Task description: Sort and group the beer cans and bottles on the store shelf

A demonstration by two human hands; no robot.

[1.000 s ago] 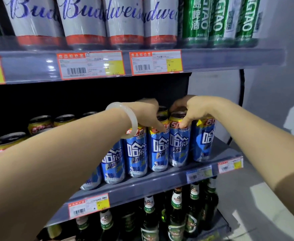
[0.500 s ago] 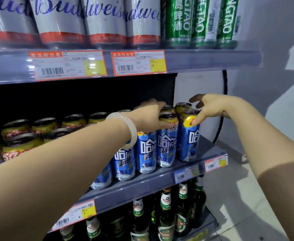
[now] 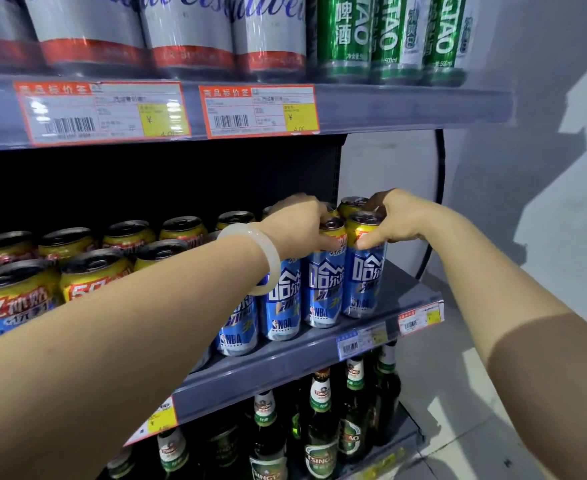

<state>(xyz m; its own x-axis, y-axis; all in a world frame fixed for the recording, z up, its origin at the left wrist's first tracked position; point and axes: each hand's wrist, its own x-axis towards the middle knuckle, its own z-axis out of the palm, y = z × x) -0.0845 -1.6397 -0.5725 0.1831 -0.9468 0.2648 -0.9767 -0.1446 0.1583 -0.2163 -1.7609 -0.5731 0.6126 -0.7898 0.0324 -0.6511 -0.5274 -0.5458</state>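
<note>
Tall blue cans with gold tops stand in rows on the middle shelf (image 3: pixel 285 365). My right hand (image 3: pixel 394 220) grips the top of the rightmost front blue can (image 3: pixel 365 271), thumb against its front. My left hand (image 3: pixel 297 223), with a white bangle on the wrist, grips the top of the blue can beside it (image 3: pixel 325 282). More blue cans (image 3: pixel 281 306) line the front edge under my left forearm. Gold-topped cans (image 3: pixel 94 271) fill the shelf's left side.
Silver-and-red cans (image 3: pixel 188 32) and green cans (image 3: pixel 347 32) stand on the top shelf above price tags (image 3: pixel 105 112). Green beer bottles (image 3: pixel 321 424) fill the bottom shelf. A grey wall and a black cable (image 3: pixel 441 188) lie to the right, over a tiled floor.
My right hand has come down from hovering near the rightmost can and now grips its top. My left hand stays on the neighbouring can. The camera has shifted slightly right.
</note>
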